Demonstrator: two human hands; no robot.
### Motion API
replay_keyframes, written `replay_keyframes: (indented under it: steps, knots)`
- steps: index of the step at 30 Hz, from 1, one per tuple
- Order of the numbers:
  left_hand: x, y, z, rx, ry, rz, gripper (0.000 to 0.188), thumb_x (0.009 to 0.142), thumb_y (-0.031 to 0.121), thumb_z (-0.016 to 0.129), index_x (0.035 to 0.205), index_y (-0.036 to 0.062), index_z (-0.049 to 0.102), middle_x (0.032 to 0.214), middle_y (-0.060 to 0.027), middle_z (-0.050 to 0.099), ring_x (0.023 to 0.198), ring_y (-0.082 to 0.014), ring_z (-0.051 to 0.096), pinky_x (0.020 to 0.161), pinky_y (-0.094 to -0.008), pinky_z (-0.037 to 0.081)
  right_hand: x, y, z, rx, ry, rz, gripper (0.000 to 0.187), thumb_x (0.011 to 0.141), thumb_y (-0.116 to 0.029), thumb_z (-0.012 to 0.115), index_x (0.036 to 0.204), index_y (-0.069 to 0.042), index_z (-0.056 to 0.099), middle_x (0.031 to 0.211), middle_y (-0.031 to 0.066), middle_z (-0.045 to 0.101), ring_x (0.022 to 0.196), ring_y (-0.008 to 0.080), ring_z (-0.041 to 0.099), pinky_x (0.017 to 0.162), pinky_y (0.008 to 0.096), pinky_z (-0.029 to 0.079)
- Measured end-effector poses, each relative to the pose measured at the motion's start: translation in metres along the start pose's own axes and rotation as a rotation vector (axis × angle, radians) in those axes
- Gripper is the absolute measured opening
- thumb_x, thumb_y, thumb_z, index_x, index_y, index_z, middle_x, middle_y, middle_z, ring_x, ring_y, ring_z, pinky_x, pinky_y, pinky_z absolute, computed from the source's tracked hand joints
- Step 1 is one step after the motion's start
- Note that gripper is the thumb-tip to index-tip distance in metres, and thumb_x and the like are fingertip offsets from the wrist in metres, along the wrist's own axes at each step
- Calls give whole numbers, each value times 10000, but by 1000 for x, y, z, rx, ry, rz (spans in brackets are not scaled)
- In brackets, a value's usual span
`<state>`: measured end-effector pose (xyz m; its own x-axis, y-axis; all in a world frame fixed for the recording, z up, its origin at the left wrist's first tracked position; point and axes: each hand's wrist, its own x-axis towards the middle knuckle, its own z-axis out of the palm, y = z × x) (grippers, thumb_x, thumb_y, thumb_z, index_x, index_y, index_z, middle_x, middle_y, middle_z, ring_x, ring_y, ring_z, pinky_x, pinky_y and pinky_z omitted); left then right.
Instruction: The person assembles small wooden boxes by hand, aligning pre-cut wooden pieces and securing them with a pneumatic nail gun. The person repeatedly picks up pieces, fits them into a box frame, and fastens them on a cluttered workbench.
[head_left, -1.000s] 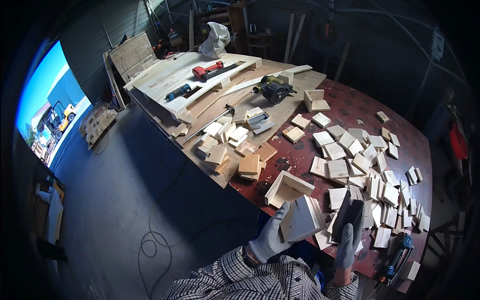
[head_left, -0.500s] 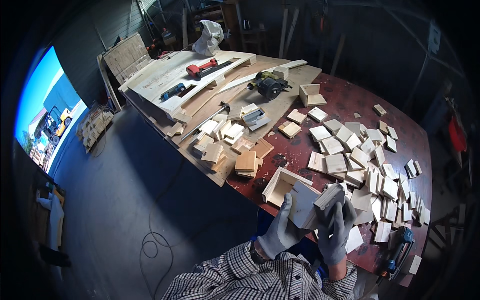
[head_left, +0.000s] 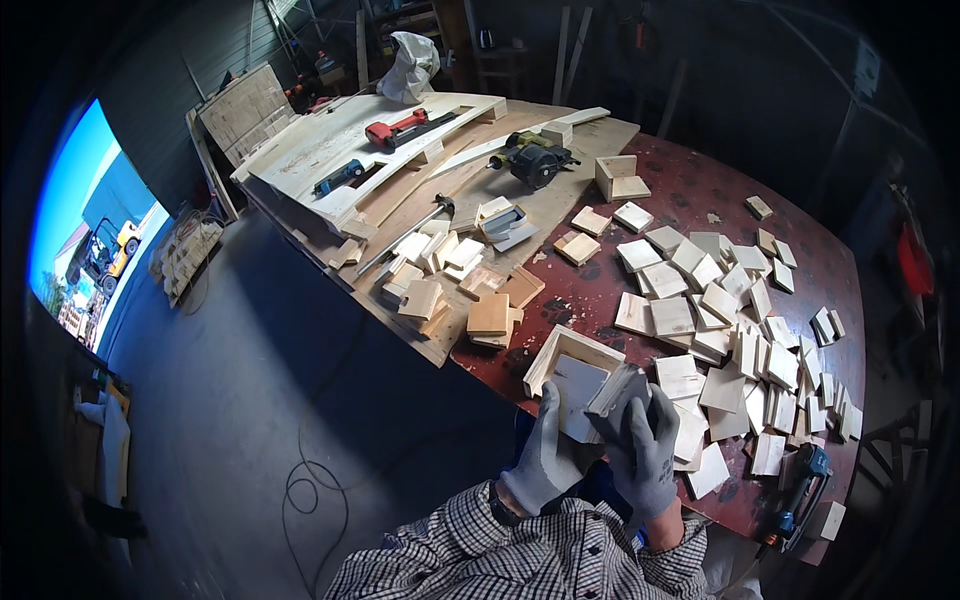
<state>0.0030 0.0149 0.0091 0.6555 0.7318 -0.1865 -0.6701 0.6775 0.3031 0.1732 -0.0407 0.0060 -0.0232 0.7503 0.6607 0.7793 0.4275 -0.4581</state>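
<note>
Both my hands wear grey gloves, above the near edge of the red table. My left hand (head_left: 540, 468) grips a flat, pale wooden board (head_left: 578, 392) by its near left edge, thumb up along its side. My right hand (head_left: 645, 455) is closed on a wooden block (head_left: 614, 390) tilted against the board's right side. Whether the two are joined, I cannot tell; the fingers cover the contact. Just beyond, an open wooden box frame (head_left: 548, 352) rests on the table, partly hidden by the board.
Many loose wooden blocks (head_left: 672, 316) cover the red table (head_left: 690, 180) to the right. A blue nail gun (head_left: 803, 490) lies at the near right. On the plywood stand a red nailer (head_left: 397, 130), a circular saw (head_left: 535, 165) and a hammer (head_left: 443, 206). A hose (head_left: 315, 485) coils on the floor.
The board and block have shifted a little left and toward the box, and the block has turned, showing more of its broad face. Both hands stay closed on the pieces.
</note>
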Motion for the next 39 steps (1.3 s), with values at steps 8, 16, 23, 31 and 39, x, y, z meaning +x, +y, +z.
replay_keyframes:
  steps: [8,16,23,31,39]
  knots:
    - [3,-4,-25,-43,-5,-72,751,1082,696,405,1581,135,442,1511,-102,569,1377,-275,578,1192,-512,468,-8,-15,-10,-62,-102,-257,555,833,-167,814,1366,-122,663,1436,278,520,1326,464,537,1103,568,467]
    - [2,3,-2,-46,-16,41,825,1054,775,344,1586,153,449,1520,-111,561,1346,-291,591,1083,-487,524,20,30,-37,87,200,287,726,960,-94,685,1619,9,399,1491,253,464,1367,412,481,1158,485,411]
    - [-6,8,13,30,77,-19,805,1076,747,310,1608,156,434,1540,-130,542,1415,-319,548,1214,-567,429,15,-18,-17,-50,-5,14,720,882,-238,816,1540,-109,554,1515,261,476,1367,432,515,1152,546,427]
    - [-7,15,4,16,19,73,756,1082,695,421,1576,123,454,1475,-130,592,1323,-311,612,1073,-503,536,20,46,-3,19,151,432,724,960,-216,736,1589,-14,439,1434,271,506,1261,406,557,1064,480,475]
    - [-1,2,19,123,90,123,753,1076,705,414,1594,158,420,1484,-97,541,1371,-279,549,1125,-460,500,3,-14,4,152,42,153,767,961,-225,740,1619,-13,406,1536,277,423,1400,448,436,1205,521,339]
